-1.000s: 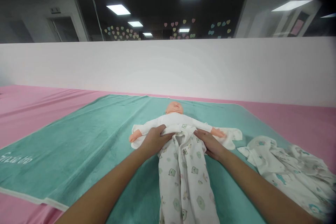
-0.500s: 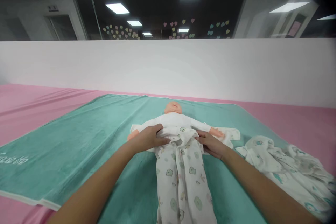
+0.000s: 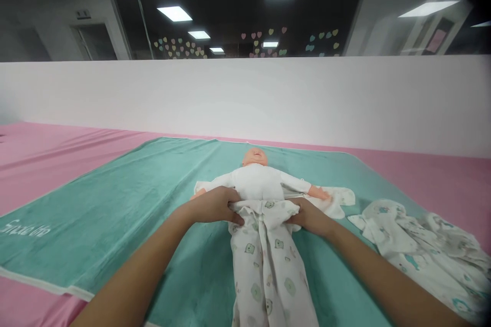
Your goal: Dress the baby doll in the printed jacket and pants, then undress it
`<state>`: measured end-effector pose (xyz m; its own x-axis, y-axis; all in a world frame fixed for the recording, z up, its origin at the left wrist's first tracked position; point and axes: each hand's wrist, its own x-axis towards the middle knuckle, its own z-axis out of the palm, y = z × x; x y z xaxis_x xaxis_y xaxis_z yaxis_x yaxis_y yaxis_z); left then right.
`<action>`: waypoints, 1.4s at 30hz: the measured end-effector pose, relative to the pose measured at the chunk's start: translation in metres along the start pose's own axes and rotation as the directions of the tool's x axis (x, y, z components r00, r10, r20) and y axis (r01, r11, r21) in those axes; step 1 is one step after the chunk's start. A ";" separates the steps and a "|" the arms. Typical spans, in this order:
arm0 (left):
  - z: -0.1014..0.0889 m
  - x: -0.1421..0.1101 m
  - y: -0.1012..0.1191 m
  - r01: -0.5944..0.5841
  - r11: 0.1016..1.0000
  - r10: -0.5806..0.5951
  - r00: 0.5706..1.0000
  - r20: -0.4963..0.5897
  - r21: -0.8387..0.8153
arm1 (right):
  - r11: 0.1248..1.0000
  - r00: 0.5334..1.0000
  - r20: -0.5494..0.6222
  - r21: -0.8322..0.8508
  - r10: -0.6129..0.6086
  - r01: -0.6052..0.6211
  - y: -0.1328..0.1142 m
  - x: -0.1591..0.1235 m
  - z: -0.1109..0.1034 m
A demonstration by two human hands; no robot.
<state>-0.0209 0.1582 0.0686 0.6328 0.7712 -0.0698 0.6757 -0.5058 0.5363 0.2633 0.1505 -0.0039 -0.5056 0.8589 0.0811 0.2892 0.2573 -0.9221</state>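
Note:
A baby doll (image 3: 254, 156) lies on its back on a teal blanket (image 3: 126, 204), arms stretched out sideways. Its upper body wears a plain white long-sleeved top (image 3: 258, 182). White clothing with green animal prints (image 3: 264, 265) covers the doll from the waist down and runs toward me. My left hand (image 3: 219, 205) pinches the left side of this garment's upper edge, thumb and fingers closed on the cloth. At the opposite side my right hand (image 3: 307, 214) grips the same edge, some of its fingers hidden behind the fabric. More printed cloth (image 3: 337, 202) lies beneath the doll's arms.
A crumpled white printed garment (image 3: 418, 250) lies on the blanket at the right. Pink covering (image 3: 49, 158) extends around the blanket. A low white wall (image 3: 245, 97) stands behind, with dark glass (image 3: 230, 5) above it.
The garment's upper edge has come down toward me, uncovering more of the white top, and is now straighter. Both hands have moved slightly down with it.

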 end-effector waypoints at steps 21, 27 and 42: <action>0.029 0.022 -0.005 0.064 0.941 -0.169 0.939 -0.299 -0.331 | 0.997 0.938 -0.344 -0.077 -0.046 0.020 0.003 0.009 0.006; 0.029 0.026 -0.020 0.062 0.867 -0.176 0.966 -0.189 -0.494 | 1.000 0.960 -0.281 0.004 0.001 0.001 0.006 0.010 0.005; 0.017 0.009 -0.011 0.063 0.944 -0.010 0.987 0.160 -0.324 | 0.995 0.989 -0.116 0.065 0.089 -0.082 -0.016 -0.044 0.019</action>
<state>-0.0165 0.1645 0.0476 0.6783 0.7044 -0.2094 0.5547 -0.3039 0.7746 0.2651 0.1004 0.0005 -0.3805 0.9238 0.0420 0.2760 0.1568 -0.9483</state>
